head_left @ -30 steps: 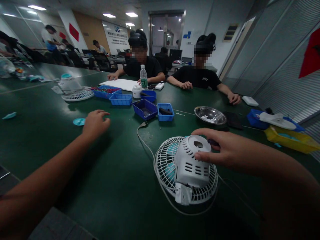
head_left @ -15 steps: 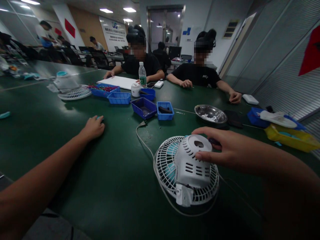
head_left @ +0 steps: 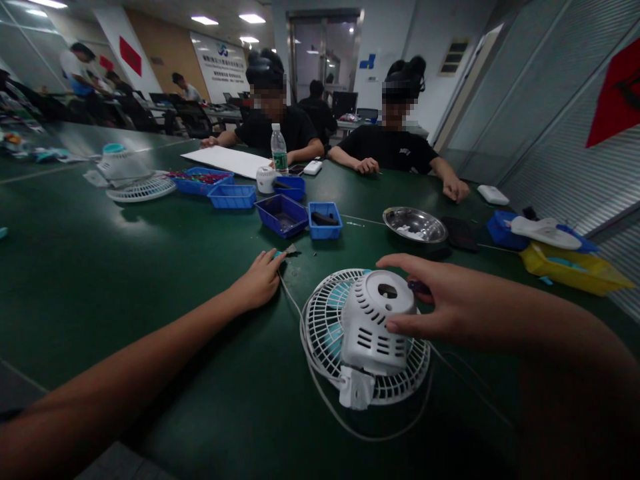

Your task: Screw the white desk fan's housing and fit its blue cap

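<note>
A small fan lies face down on the green table, its white motor housing with an oval hole on top and teal blades showing through the grille. My right hand reaches over the housing, thumb and index finger spread at its sides. The other fingers curl round a dark purple handle; the rest of that tool is hidden. To the left of the fan, my left hand pinches a small teal piece. Close by its fingertips are the fan's power cord and plug.
Blue bins and a metal bowl with white bits stand beyond the fan. A yellow bin is at right. Another fan lies at far left. Two people sit opposite, near a water bottle.
My left hand has moved right with the teal piece, from open table to beside the plug. My right hand stays at the fan housing. The view has shifted slightly.
</note>
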### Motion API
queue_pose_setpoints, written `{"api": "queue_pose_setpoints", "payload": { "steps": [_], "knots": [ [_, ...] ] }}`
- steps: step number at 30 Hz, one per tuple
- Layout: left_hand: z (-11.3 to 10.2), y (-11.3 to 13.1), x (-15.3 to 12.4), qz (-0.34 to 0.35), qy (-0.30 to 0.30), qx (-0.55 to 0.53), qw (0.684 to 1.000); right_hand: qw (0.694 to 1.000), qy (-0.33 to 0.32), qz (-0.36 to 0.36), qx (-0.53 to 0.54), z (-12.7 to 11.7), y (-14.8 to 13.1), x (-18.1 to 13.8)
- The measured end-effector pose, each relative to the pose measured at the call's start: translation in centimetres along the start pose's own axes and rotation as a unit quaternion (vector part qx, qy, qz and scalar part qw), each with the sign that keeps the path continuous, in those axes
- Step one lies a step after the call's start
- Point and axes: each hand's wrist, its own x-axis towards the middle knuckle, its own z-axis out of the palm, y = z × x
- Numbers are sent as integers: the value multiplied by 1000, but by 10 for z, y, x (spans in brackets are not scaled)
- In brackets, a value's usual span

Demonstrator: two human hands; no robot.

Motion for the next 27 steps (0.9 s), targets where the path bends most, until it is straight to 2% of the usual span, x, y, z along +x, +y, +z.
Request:
{"api": "queue_pose_setpoints", "payload": {
  "steps": [5,11,18,23,27],
  "knots": [
    [-24,1,-2,-8,-32,-29,999,1000,-17,-10,22,-1,2,1],
    [-59,-20,-2,-83,-51,-12,995,999,-28,6,25,-2,4,2],
    [-54,-24,-7,-79,-106,8,991,999,-16,27,28,-4,7,6],
    [-49,-24,-6,-66,-101,7,993,998,-37,-15,47,-4,5,8],
    [-52,-19,-4,-59,-94,-16,994,998,-50,-7,36,-6,1,4]
  ]
}}
